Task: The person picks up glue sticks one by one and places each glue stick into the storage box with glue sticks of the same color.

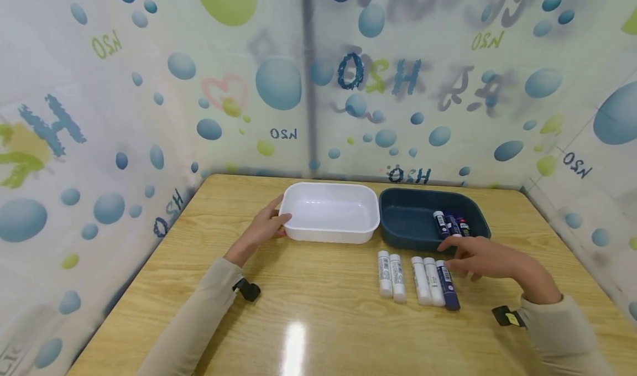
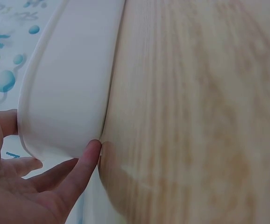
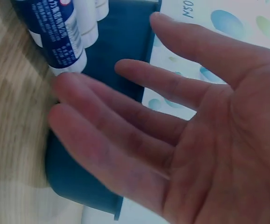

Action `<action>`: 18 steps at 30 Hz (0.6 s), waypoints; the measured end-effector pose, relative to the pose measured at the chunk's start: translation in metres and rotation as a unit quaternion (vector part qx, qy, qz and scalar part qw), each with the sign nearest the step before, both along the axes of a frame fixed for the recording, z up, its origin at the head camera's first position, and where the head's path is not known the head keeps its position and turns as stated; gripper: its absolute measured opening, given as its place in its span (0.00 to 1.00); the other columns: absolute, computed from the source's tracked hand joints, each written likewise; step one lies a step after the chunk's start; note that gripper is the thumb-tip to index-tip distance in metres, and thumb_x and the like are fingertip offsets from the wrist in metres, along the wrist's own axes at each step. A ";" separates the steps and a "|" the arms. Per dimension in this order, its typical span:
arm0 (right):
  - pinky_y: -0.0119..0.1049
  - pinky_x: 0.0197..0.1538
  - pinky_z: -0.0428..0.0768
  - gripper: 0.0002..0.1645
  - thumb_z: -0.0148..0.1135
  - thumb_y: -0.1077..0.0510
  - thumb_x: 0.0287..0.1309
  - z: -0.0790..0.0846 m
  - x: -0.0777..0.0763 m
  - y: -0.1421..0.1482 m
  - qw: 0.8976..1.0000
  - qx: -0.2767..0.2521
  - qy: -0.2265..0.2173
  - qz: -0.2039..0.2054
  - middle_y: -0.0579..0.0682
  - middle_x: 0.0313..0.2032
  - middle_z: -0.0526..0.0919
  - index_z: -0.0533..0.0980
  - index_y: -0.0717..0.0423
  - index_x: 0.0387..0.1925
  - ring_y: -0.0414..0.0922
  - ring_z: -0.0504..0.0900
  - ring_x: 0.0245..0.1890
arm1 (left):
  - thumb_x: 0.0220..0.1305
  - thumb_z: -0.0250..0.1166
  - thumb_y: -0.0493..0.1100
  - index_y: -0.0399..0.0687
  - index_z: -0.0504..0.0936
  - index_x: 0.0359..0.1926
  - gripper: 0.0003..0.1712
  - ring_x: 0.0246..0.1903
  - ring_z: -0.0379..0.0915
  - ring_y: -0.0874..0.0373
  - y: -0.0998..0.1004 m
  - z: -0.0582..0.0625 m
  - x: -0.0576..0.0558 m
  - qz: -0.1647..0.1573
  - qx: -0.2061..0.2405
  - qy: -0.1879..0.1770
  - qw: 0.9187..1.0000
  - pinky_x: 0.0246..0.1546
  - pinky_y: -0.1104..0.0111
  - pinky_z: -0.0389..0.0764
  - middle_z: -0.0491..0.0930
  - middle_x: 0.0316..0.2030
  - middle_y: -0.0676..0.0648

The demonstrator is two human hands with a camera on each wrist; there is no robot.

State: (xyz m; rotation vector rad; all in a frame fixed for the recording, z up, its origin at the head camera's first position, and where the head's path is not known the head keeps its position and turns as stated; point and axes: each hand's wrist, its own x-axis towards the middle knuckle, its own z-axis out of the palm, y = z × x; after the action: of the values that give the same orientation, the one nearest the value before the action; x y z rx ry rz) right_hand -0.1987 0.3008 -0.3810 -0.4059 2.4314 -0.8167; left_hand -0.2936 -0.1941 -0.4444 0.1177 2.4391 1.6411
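Observation:
My left hand [image 1: 266, 221] holds the left end of a white plastic tray [image 1: 330, 235], its thumb over the rim. In the left wrist view, the fingers [image 2: 81, 172] lie against the tray's outer wall, low by the table. My right hand [image 1: 485, 257] hovers by the front right of a dark blue tray [image 1: 405, 238], fingers apart and holding nothing. Nearest to it is a blue glue stick [image 1: 448, 287] with a white cap, at the right end of a row with two white glue sticks [image 1: 428, 282]. The right wrist view shows fingertips close to the blue stick's cap [image 3: 72, 65].
Two more white glue sticks [image 1: 391, 276] lie side by side to the left of that row. Inside the dark blue tray, several dark-labelled sticks [image 1: 451, 224] lie at its right end. Both trays stand side by side near the back edge of the wooden table [image 1: 318, 293], before a patterned curtain [image 1: 278, 144].

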 end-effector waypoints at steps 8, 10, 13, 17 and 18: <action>0.44 0.36 0.86 0.33 0.64 0.53 0.70 -0.010 -0.002 -0.003 0.999 0.005 -0.045 -0.013 0.53 0.42 0.82 0.66 0.62 0.69 0.50 0.82 0.37 | 0.79 0.57 0.49 0.57 0.45 0.84 0.43 0.53 0.81 0.46 -0.001 0.000 0.001 -0.006 0.004 -0.004 1.000 0.52 0.58 0.88 0.67 0.70 0.28; 0.44 0.36 0.86 0.33 0.65 0.52 0.70 -0.012 -0.003 -0.003 0.999 0.006 -0.049 -0.014 0.53 0.41 0.82 0.67 0.61 0.69 0.49 0.82 0.37 | 0.79 0.57 0.49 0.57 0.45 0.84 0.43 0.54 0.81 0.45 0.000 0.001 0.001 -0.007 0.006 -0.003 1.000 0.53 0.56 0.87 0.66 0.71 0.27; 0.45 0.36 0.86 0.35 0.66 0.51 0.69 -0.014 -0.002 -0.004 0.998 0.005 -0.056 -0.013 0.52 0.39 0.82 0.66 0.60 0.70 0.50 0.82 0.36 | 0.79 0.57 0.49 0.57 0.44 0.84 0.43 0.54 0.81 0.45 0.000 0.002 0.002 -0.008 0.006 -0.001 1.000 0.53 0.56 0.87 0.66 0.71 0.27; 0.45 0.36 0.86 0.37 0.67 0.49 0.68 -0.014 -0.001 -0.007 0.998 0.004 -0.065 -0.010 0.52 0.36 0.82 0.66 0.61 0.70 0.50 0.83 0.35 | 0.79 0.57 0.48 0.56 0.45 0.84 0.43 0.53 0.82 0.46 0.000 0.001 0.001 -0.003 0.003 -0.002 1.000 0.50 0.60 0.88 0.67 0.70 0.27; 0.45 0.36 0.86 0.37 0.67 0.49 0.68 -0.014 -0.001 -0.008 0.998 0.006 -0.066 -0.010 0.52 0.36 0.82 0.66 0.61 0.70 0.50 0.83 0.36 | 0.79 0.57 0.48 0.56 0.45 0.84 0.43 0.52 0.82 0.46 0.000 0.001 0.002 -0.001 0.003 -0.003 1.000 0.49 0.61 0.88 0.67 0.70 0.27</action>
State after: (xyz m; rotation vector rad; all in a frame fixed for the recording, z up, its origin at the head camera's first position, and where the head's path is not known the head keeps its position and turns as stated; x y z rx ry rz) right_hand -0.1994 0.2932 -0.3955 -0.3133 2.3208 -0.8102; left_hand -0.2919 -0.1938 -0.4435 0.1151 2.4302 1.6448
